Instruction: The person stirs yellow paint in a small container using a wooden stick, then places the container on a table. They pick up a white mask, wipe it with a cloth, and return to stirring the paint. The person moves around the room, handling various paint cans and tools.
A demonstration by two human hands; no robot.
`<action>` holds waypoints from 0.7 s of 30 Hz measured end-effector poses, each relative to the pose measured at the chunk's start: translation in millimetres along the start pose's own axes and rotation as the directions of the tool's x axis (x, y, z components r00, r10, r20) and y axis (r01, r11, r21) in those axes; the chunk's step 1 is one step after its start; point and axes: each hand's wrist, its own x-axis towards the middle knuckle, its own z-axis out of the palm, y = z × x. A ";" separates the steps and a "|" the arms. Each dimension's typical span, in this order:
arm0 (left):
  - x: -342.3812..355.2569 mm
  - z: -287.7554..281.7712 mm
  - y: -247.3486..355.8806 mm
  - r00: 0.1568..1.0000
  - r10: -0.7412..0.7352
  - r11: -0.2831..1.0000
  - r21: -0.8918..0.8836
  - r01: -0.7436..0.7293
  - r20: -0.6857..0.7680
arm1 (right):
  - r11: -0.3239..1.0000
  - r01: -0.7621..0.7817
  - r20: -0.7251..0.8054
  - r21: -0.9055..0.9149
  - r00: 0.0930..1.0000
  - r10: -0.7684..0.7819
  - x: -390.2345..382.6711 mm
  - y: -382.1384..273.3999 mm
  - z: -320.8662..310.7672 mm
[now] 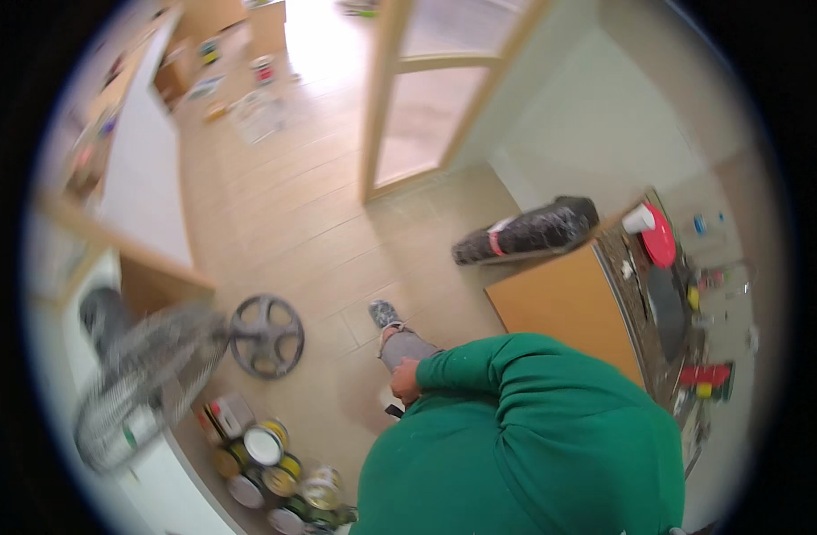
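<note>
My right forearm, in a green sleeve [466, 365], crosses in front of my body toward the left. At its end my right hand [406, 381] is held low, by my grey trouser leg [406, 349]. Its fingers look curled in, and what they hold, if anything, is hidden. Just below the hand a small dark piece [393, 411] sticks out beside the green shirt; its kind cannot be made out. A patterned shoe [384, 313] stands on the tiled floor ahead. My left hand is out of view.
A pedestal fan [145, 383] and a spoked wheel-like base [266, 336] stand left, above several paint cans [264, 445]. A black wrapped bundle [537, 230] lies by an orange cabinet [564, 308] and sink counter [618, 259]. Ahead is a wood-framed door [386, 125].
</note>
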 end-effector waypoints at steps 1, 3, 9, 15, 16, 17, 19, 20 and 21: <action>11.3 -29.2 25.4 1.000 -0.023 1.000 -0.002 0.023 0.000 | 0.994 0.024 -0.004 0.109 1.000 -0.023 1.6 17.2 -11.4; 30.8 -79.7 75.9 0.999 -0.048 0.999 0.002 0.048 0.005 | 0.955 0.048 -0.026 0.291 0.999 -0.042 -0.5 46.5 -34.7; 76.8 -191.2 231.3 0.996 -0.066 0.996 0.067 0.062 0.056 | 0.780 -0.096 -0.182 0.619 0.948 0.261 -41.4 102.0 -73.4; 132.0 -231.9 323.5 0.982 -0.051 0.982 0.189 0.017 0.179 | 0.699 0.052 -0.388 0.713 0.860 0.332 -66.5 147.6 -74.1; 141.5 -236.1 332.4 0.979 -0.050 0.979 0.204 0.008 0.199 | 0.699 0.066 -0.403 0.712 0.854 0.331 -68.7 154.3 -77.1; 151.2 -239.2 340.7 0.974 -0.045 0.975 0.221 -0.005 0.223 | 0.699 0.072 -0.397 0.712 0.862 0.315 -70.7 159.3 -80.4; 173.4 -250.1 357.3 0.960 -0.031 0.967 0.252 -0.042 0.280 | 0.709 0.085 -0.397 0.700 0.871 0.288 -70.8 171.3 -91.7; 185.3 -254.8 365.9 0.947 -0.015 0.959 0.274 -0.077 0.320 | 0.718 0.058 -0.390 0.694 0.868 0.307 -68.4 180.0 -98.1; 200.7 -259.6 376.4 0.935 0.002 0.952 0.286 -0.111 0.355 | 0.687 0.037 -0.370 0.726 0.863 0.344 -64.9 190.2 -103.4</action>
